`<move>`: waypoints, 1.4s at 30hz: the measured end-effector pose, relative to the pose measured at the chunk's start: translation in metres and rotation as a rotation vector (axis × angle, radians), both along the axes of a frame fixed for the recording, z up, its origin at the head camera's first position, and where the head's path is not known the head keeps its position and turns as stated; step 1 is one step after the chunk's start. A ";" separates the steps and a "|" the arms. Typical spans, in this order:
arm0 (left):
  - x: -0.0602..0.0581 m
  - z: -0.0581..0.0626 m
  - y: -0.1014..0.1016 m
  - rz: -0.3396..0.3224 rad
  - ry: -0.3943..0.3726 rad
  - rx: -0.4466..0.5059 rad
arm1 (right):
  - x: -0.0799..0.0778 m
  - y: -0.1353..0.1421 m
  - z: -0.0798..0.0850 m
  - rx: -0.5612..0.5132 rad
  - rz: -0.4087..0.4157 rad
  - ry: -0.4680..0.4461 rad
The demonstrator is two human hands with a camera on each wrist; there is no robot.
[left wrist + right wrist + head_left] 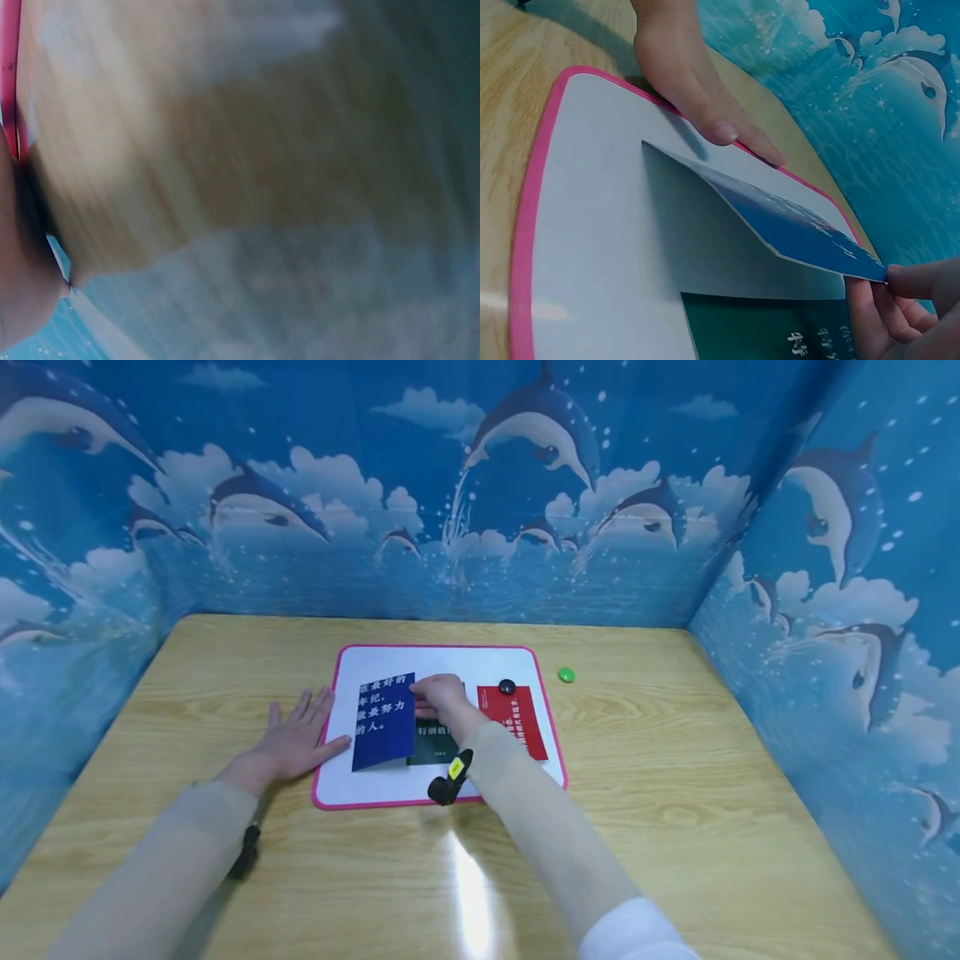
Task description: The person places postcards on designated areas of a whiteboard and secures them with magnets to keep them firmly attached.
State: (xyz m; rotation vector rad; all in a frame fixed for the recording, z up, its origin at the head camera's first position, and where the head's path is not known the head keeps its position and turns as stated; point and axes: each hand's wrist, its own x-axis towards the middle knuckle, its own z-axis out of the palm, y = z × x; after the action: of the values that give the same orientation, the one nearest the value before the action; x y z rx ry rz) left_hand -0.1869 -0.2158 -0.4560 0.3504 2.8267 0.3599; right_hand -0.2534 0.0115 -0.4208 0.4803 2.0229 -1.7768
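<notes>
My right hand (447,700) pinches the right edge of a blue card (384,727) with white writing. In the right wrist view the blue card (795,232) tilts up from the whiteboard on the pinched side, its far edge low against the surface. A dark green card (433,743) lies on the whiteboard, partly under the blue card and my right hand. My left hand (297,745) rests with fingers spread at the left edge of the pink-rimmed whiteboard (390,789), thumb over the rim. Toward the right of the whiteboard is a red card (525,727) with a black round magnet (507,687) at its top.
A green round magnet (566,675) sits on the wooden table (675,777), right of the whiteboard. Dolphin-printed curtains (450,568) stand behind and along both sides of the table. The left wrist view is mostly blurred tabletop.
</notes>
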 end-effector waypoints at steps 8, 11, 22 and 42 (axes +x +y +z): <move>0.000 0.001 -0.001 -0.021 -0.013 0.016 | 0.008 -0.003 0.007 -0.001 -0.010 -0.016; 0.000 0.002 -0.002 -0.025 -0.013 0.019 | 0.008 -0.002 0.009 -0.008 0.030 -0.032; -0.001 0.002 -0.004 -0.028 -0.010 0.014 | 0.007 -0.002 0.007 0.041 0.097 0.019; -0.001 0.001 -0.002 -0.028 -0.005 0.020 | -0.012 0.058 0.053 0.498 0.337 0.249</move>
State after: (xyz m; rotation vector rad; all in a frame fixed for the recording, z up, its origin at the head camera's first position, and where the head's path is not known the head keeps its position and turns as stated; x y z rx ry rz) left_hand -0.1882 -0.2177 -0.4548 0.3921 2.8116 0.3836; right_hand -0.2653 0.0697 -0.3677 0.0417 2.5491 -1.1770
